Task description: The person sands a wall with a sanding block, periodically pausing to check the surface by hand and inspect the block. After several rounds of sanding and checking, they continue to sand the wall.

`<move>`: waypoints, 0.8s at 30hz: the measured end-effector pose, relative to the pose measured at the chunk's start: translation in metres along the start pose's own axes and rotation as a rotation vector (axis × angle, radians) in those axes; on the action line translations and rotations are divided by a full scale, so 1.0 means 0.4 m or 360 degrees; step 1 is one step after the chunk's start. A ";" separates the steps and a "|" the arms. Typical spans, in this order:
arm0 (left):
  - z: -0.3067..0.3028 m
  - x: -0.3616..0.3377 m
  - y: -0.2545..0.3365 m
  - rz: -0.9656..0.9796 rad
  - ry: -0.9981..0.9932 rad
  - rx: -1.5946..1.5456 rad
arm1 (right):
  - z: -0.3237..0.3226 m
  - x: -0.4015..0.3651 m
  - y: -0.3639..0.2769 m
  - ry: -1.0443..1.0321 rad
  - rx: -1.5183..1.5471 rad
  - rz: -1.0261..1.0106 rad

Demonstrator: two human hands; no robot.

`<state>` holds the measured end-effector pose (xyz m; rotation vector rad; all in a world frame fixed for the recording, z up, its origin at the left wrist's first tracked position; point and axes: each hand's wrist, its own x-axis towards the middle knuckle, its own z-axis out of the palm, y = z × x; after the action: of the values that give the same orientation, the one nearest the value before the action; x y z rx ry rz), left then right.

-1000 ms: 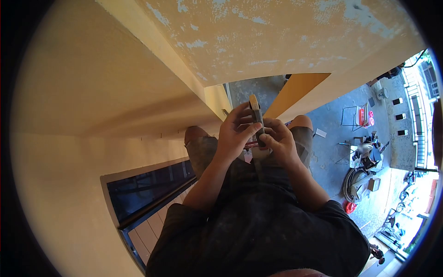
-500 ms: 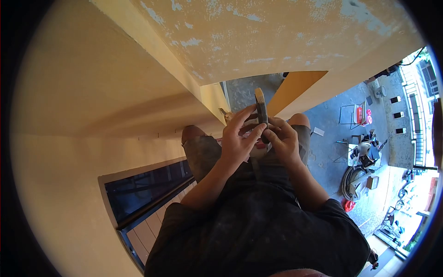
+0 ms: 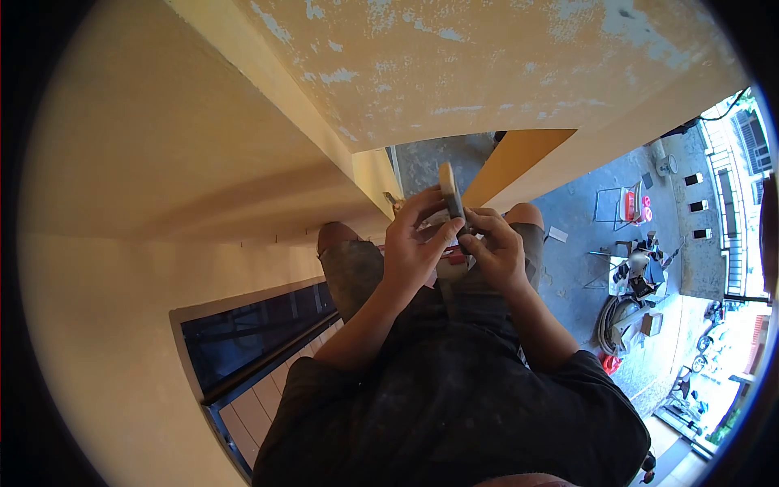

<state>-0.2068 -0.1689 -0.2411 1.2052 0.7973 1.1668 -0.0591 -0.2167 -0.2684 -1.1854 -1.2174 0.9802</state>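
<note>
A narrow dark block with a pale tan end stands upright between my two hands, in front of my lap. My left hand grips it from the left, thumb pressed on its near face and fingers behind. Closed on its lower end from the right is my right hand, thumb and fingers pinching it. The fingers cover much of the lower part. Below the hands, something red and white shows in part between my knees.
Ahead rises a yellow wall with patchy paint, and another wall is on the left. A dark window lies at lower left. Far below right are a folding chair, a cluttered table and a coiled hose.
The block has tilted slightly and its top has moved a little left and down, showing more of the pale side. Both hands have shifted slightly and keep hold of it.
</note>
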 end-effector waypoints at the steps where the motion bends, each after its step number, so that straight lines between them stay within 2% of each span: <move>1: -0.001 -0.002 0.004 0.0002 0.0001 -0.0001 | 0.001 0.000 0.001 -0.0002 -0.0001 -0.0001; 5: -0.029 -0.002 0.017 -0.0317 -0.0003 -0.0133 | -0.002 -0.002 -0.005 -0.0088 -0.0166 -0.0074; 9: -0.051 -0.002 -0.006 -0.0142 0.0064 -0.0008 | -0.006 0.006 -0.021 -0.0216 -0.0200 -0.0035; 10: -0.048 -0.001 -0.007 -0.0132 -0.0037 -0.0015 | -0.011 0.010 -0.027 -0.0221 -0.0213 -0.0039; 12: -0.052 0.002 -0.004 -0.0183 0.0049 0.0002 | -0.008 0.018 -0.030 -0.0220 -0.0230 -0.0024; 17: -0.027 0.018 0.007 -0.0209 0.0007 0.0044 | -0.020 0.025 -0.015 -0.0132 -0.0124 -0.0122; 22: 0.005 0.035 0.015 -0.0199 -0.0113 0.0075 | -0.058 0.016 -0.041 -0.0130 -0.0117 0.0200; 24: 0.016 0.044 0.009 -0.0178 -0.0154 0.0101 | -0.067 0.010 -0.022 -0.0054 -0.0091 0.0109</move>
<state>-0.1973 -0.1538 -0.2342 1.2435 0.8228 0.9912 -0.0327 -0.2177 -0.2580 -1.2669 -1.2458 1.0255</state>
